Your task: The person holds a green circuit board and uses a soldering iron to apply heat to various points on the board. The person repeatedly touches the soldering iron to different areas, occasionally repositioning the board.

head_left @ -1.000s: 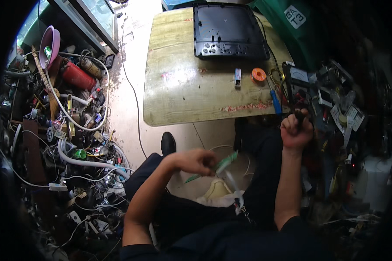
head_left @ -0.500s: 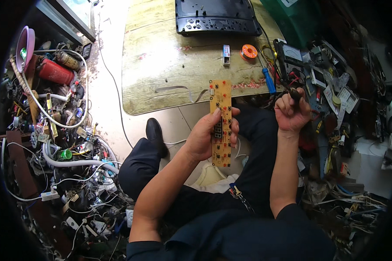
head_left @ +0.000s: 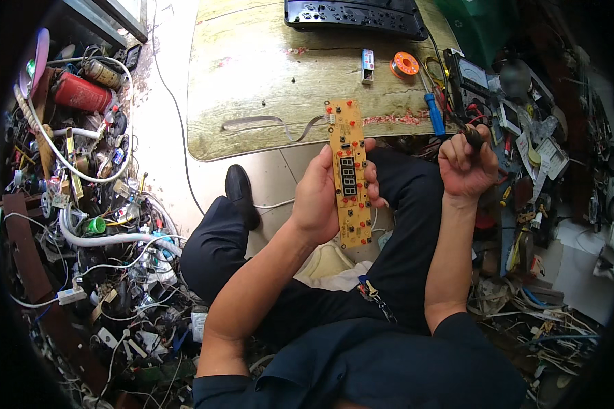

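Observation:
My left hand (head_left: 320,194) is closed around a long, narrow tan circuit board (head_left: 359,221), held upright above my lap. The board carries a black digit display, red LEDs and small black buttons. From its upper left end a grey ribbon cable (head_left: 269,118) runs out over the table's near edge. To the right, my raised right hand (head_left: 467,163) has its fingers curled round a black-handled tool (head_left: 473,138). That tool's tip and exact kind cannot be made out.
On the wooden table (head_left: 252,71) lie a black panel housing (head_left: 355,17), a solder spool (head_left: 404,64), a small box (head_left: 367,66) and a blue screwdriver (head_left: 435,114). An analog multimeter (head_left: 472,73) stands at the right. Cluttered parts and cables (head_left: 136,273) fill the floor at left.
My left thumb has shifted to the board's left edge, uncovering more of the display. The view has shifted slightly, and my right hand still grips the black-handled tool.

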Action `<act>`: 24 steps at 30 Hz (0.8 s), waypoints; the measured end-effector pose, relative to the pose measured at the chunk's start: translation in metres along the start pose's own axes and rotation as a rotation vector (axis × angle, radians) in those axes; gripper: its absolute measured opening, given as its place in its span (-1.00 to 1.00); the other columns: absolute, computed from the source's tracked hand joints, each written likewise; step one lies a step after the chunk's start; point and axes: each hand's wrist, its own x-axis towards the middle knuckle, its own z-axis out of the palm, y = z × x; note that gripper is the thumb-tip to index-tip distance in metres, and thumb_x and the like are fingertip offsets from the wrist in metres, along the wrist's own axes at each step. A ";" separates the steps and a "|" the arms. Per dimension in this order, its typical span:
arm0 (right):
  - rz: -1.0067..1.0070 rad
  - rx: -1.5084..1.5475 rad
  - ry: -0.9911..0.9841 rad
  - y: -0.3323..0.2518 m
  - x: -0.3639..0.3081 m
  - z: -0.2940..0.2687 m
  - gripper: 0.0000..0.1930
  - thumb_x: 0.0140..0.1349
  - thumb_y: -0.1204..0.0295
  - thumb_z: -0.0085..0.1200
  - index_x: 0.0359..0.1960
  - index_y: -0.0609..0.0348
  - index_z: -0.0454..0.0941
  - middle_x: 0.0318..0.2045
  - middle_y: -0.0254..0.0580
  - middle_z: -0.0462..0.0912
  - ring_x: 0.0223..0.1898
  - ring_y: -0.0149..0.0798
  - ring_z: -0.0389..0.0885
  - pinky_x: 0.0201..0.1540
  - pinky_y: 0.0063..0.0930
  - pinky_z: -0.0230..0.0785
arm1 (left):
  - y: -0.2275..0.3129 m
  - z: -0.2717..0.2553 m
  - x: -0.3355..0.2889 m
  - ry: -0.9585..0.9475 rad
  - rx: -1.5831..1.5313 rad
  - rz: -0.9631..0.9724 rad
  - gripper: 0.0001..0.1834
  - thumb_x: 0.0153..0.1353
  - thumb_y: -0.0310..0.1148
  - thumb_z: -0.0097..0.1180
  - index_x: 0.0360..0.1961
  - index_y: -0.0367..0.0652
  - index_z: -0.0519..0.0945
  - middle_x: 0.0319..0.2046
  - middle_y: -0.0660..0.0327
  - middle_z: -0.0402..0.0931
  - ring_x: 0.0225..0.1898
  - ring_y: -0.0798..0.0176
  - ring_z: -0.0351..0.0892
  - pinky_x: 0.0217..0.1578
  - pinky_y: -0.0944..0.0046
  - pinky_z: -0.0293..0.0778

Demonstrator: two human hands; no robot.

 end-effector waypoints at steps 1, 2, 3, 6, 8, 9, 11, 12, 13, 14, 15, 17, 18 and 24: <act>0.003 0.005 -0.005 0.000 0.001 0.000 -0.74 0.26 0.45 0.16 -0.03 0.22 0.61 -0.39 -0.21 0.56 -0.64 -0.44 0.30 -0.48 -0.49 0.12 | -0.001 0.001 0.000 0.002 0.019 0.022 -0.29 0.52 0.16 -0.50 0.36 -0.19 0.29 -0.24 0.21 0.47 -0.23 0.22 0.54 -0.11 0.02 0.56; 0.002 0.005 0.002 -0.001 0.001 0.000 -0.74 0.26 0.45 0.16 -0.03 0.22 0.61 -0.39 -0.21 0.56 -0.64 -0.44 0.30 -0.48 -0.49 0.12 | -0.001 0.002 0.000 0.003 0.038 0.044 -0.29 0.52 0.16 -0.48 0.37 -0.20 0.29 -0.23 0.21 0.47 -0.22 0.23 0.54 -0.11 0.03 0.56; 0.000 0.005 0.006 -0.001 0.001 -0.001 -0.74 0.26 0.44 0.17 -0.03 0.22 0.61 -0.40 -0.21 0.56 -0.64 -0.44 0.30 -0.48 -0.49 0.12 | -0.001 0.003 0.001 0.007 0.069 0.068 -0.32 0.52 0.14 -0.41 0.33 -0.21 0.31 -0.23 0.22 0.47 -0.21 0.23 0.55 -0.12 0.05 0.57; -0.009 0.049 0.023 -0.003 0.000 -0.005 -0.73 0.27 0.42 0.18 -0.03 0.23 0.61 -0.42 -0.23 0.55 -0.64 -0.44 0.30 -0.48 -0.51 0.13 | -0.001 0.005 0.001 0.031 0.218 0.120 -0.45 0.51 0.06 -0.17 0.20 -0.21 0.36 -0.23 0.23 0.47 -0.22 0.23 0.58 -0.16 0.09 0.59; -0.037 0.074 0.036 -0.007 0.000 -0.008 -0.72 0.26 0.40 0.20 -0.02 0.22 0.62 -0.43 -0.24 0.55 -0.64 -0.45 0.30 -0.48 -0.53 0.13 | 0.002 0.002 -0.001 0.065 0.393 0.129 -0.57 0.47 -0.04 0.01 0.10 -0.18 0.39 -0.22 0.24 0.46 -0.24 0.23 0.60 -0.18 0.12 0.62; -0.060 0.076 0.043 -0.008 0.001 -0.007 -0.71 0.26 0.39 0.21 -0.01 0.21 0.62 -0.44 -0.24 0.54 -0.64 -0.46 0.30 -0.48 -0.55 0.13 | 0.003 0.003 -0.002 0.093 0.372 0.122 -0.66 0.39 -0.19 0.18 -0.01 -0.13 0.38 -0.23 0.22 0.51 -0.33 0.21 0.66 -0.27 0.15 0.66; -0.097 0.128 0.115 -0.012 0.000 -0.002 -0.80 0.22 0.40 0.25 -0.33 0.29 0.52 -0.52 -0.32 0.36 -0.63 -0.47 0.28 -0.48 -0.55 0.12 | 0.004 0.004 -0.005 0.161 0.416 0.093 -0.65 0.37 -0.22 0.22 0.01 -0.12 0.38 -0.24 0.20 0.56 -0.37 0.21 0.69 -0.32 0.18 0.66; -0.109 0.151 0.115 -0.014 -0.001 -0.004 -0.79 0.21 0.41 0.27 -0.36 0.27 0.49 -0.52 -0.32 0.36 -0.63 -0.47 0.27 -0.49 -0.55 0.11 | 0.003 0.005 -0.008 0.198 0.433 0.080 -0.64 0.36 -0.23 0.23 0.03 -0.11 0.38 -0.25 0.18 0.58 -0.39 0.21 0.70 -0.35 0.20 0.67; -0.119 0.175 0.115 -0.018 -0.002 -0.010 -0.77 0.19 0.41 0.28 -0.40 0.26 0.46 -0.52 -0.33 0.37 -0.64 -0.48 0.27 -0.50 -0.55 0.11 | 0.003 0.007 -0.009 0.234 0.453 0.079 -0.62 0.35 -0.24 0.24 0.04 -0.11 0.37 -0.23 0.13 0.64 -0.40 0.21 0.72 -0.41 0.25 0.66; -0.130 0.199 0.116 -0.021 -0.003 -0.012 -0.75 0.18 0.42 0.29 -0.43 0.24 0.43 -0.52 -0.33 0.37 -0.64 -0.48 0.26 -0.51 -0.55 0.10 | 0.004 0.009 -0.009 0.236 0.458 0.091 -0.62 0.36 -0.23 0.24 0.04 -0.12 0.37 -0.22 0.11 0.64 -0.40 0.22 0.72 -0.40 0.26 0.66; -0.136 0.200 0.119 -0.021 -0.005 -0.011 -0.72 0.15 0.43 0.32 -0.46 0.21 0.40 -0.53 -0.35 0.38 -0.66 -0.48 0.26 -0.53 -0.56 0.10 | 0.004 0.010 -0.009 0.242 0.465 0.101 -0.61 0.36 -0.23 0.24 0.05 -0.12 0.37 -0.20 0.10 0.64 -0.40 0.23 0.72 -0.40 0.27 0.65; -0.136 0.205 0.115 -0.022 -0.006 -0.009 -0.72 0.16 0.42 0.32 -0.46 0.21 0.40 -0.53 -0.35 0.38 -0.65 -0.48 0.26 -0.52 -0.56 0.11 | 0.006 0.010 -0.009 0.242 0.474 0.121 -0.61 0.36 -0.22 0.23 0.05 -0.14 0.37 -0.18 0.08 0.65 -0.40 0.25 0.71 -0.40 0.28 0.65; -0.139 0.208 0.114 -0.023 -0.007 -0.009 -0.72 0.16 0.42 0.32 -0.45 0.21 0.40 -0.53 -0.36 0.38 -0.65 -0.49 0.26 -0.52 -0.56 0.11 | 0.007 0.009 -0.009 0.235 0.478 0.129 -0.61 0.37 -0.22 0.23 0.06 -0.14 0.37 -0.17 0.07 0.65 -0.40 0.25 0.71 -0.40 0.29 0.64; -0.122 0.129 0.085 -0.019 -0.005 -0.004 -0.74 0.19 0.42 0.30 -0.44 0.20 0.41 -0.51 -0.34 0.38 -0.64 -0.48 0.27 -0.50 -0.56 0.13 | 0.007 0.009 -0.010 0.226 0.478 0.138 -0.60 0.50 -0.05 -0.07 0.08 -0.17 0.38 -0.16 0.00 0.65 -0.41 0.23 0.70 -0.39 0.27 0.63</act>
